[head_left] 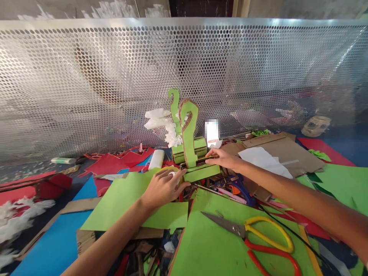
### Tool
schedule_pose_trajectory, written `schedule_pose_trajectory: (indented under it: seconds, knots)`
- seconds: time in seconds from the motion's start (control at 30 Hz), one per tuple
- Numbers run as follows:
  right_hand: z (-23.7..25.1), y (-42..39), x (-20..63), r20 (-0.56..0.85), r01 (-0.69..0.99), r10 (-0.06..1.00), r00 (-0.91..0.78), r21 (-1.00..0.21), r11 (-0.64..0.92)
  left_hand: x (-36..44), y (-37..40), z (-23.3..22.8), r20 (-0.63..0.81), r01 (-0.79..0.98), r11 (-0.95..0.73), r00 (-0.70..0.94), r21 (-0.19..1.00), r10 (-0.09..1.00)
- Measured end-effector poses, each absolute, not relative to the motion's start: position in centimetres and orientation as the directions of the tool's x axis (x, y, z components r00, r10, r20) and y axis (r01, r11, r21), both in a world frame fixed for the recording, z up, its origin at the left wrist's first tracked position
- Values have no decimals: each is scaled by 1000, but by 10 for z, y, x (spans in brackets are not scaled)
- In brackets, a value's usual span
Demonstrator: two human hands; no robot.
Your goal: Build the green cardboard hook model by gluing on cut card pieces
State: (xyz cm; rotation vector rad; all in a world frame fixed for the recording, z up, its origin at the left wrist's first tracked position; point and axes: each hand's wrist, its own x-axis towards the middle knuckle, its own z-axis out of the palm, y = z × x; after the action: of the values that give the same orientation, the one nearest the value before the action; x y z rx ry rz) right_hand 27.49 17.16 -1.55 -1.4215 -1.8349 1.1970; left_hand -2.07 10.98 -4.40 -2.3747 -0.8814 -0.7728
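A green cardboard construction (189, 134) stands at the centre, with two hook-shaped upright pieces and layered green blocks at its base. White ruffled paper (173, 134) is attached at its left. Along the front of the base lies a green cardboard strip (202, 173). My left hand (165, 186) grips the strip's left end between thumb and fingers. My right hand (221, 158) has its fingertips closed on the upper edge near the right end; the exact contact is partly hidden. A blue glue gun (241, 188) with an orange trigger lies below my right hand.
Scissors (241, 230) with yellow and red handles lie on a green sheet (207, 245) in front. Blue card (54, 237), red card (112, 163) and brown cardboard (281, 151) surround the work. A lit phone (212, 132) leans behind. A perforated metal panel (115, 76) rises at the back.
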Motion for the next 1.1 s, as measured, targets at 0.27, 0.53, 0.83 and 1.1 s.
schedule_pose_trajectory:
  seconds: [0.27,0.53,0.83,1.1]
  knots:
    - [-25,177,270,-147,535,933,-330,-843,56,-22,110,-46,633,715,-655,629,-243,452]
    - [-12,173,268,-178,562,925,-336,-826,45,-22,111,-45,645,718,-651,622,-246,443]
    - [-12,177,256,-173,706,947,-270,-704,72,-22,110,-45,624,707,-666,637,-237,453]
    - [-7,171,257,-109,736,935,-336,-650,189,-16,110,-32,406,744,-628,513,230,756]
